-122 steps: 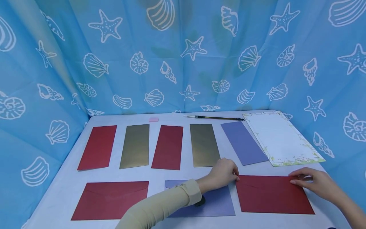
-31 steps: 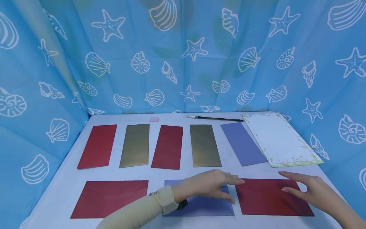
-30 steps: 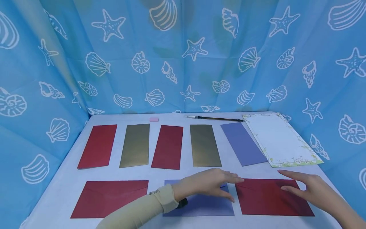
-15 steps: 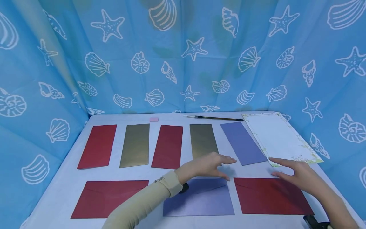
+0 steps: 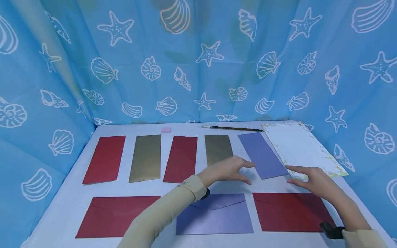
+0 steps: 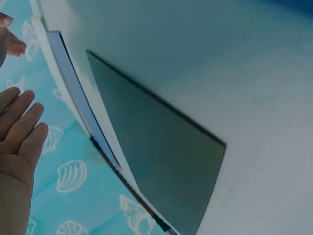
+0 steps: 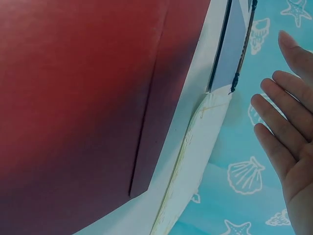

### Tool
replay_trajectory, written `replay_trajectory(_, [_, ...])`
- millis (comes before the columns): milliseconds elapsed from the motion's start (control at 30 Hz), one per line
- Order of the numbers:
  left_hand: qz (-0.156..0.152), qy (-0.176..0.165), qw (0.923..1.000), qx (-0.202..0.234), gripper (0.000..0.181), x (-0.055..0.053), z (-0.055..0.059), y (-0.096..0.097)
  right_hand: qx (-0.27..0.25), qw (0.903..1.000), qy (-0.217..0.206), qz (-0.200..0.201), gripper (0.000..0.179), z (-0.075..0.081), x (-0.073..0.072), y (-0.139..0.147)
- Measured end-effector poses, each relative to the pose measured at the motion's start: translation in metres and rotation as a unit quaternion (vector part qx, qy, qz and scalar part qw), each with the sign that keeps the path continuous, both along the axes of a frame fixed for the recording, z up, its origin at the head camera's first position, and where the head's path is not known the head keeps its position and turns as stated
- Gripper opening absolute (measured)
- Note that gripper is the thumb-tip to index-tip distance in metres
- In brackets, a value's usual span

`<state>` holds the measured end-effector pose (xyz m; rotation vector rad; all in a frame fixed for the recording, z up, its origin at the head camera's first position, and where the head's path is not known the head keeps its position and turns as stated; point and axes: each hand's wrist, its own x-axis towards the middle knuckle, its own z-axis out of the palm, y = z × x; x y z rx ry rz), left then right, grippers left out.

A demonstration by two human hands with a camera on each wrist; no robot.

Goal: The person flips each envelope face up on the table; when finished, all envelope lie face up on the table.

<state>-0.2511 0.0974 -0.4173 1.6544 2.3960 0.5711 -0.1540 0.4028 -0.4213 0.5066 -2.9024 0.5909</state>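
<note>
Principal item: one narrow purple envelope [image 5: 263,156], in the far row, is lying flat on the white table [image 5: 139,189], its flap not showing. Its long axis is running aslant, from the far left down to the near right.

Left hand [image 5: 227,171]: fingers are reaching out nearly straight, thumb standing apart, holding nothing. The purple envelope is lying to the right of these fingertips, which are overlapping its left long edge in the head view; whether they are touching it cannot be told. The palm is hovering in front of a gold envelope [image 5: 218,148], hiding its near end.

Right hand [image 5: 316,181]: fingers are likewise extending, thumb parted, gripping nothing. The purple envelope is lying to the left of them, its near right corner being just beside the index fingertip; contact is remaining unclear.

Nearer hand: neither is standing plainly closer; the two are flanking the near half of the envelope from opposite sides.

Adjoining: a flower-bordered sheet [image 5: 304,148] is lying along the right long edge, its near left corner close to the right fingertips. A red envelope [image 5: 288,212] is lying crosswise nearer the person.
</note>
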Motion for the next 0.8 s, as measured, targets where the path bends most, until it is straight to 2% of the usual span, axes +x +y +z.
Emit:
replay_trajectory(100, [0.010, -0.013, 0.9998, -0.005, 0.066, -0.004, 0.000, 0.003, 0.002, 1.0000, 0.001, -0.001, 0.051, 0.001, -0.006, -0.001])
replay_trajectory(267, [0.023, -0.015, 0.9994, -0.023, 0.065, -0.013, -0.004, 0.013, 0.009, 0.9999, -0.007, 0.012, 0.051, 0.000, -0.016, -0.002])
replay_trajectory(500, [0.042, 0.004, 0.9973, -0.061, 0.066, -0.022, -0.013, 0.029, 0.015, 0.9996, -0.015, 0.016, 0.051, -0.004, -0.029, -0.005])
replay_trajectory(800, [0.055, 0.026, 0.9914, -0.116, 0.067, -0.024, -0.019, 0.048, 0.018, 0.9986, -0.043, 0.024, 0.052, -0.017, -0.038, -0.007])
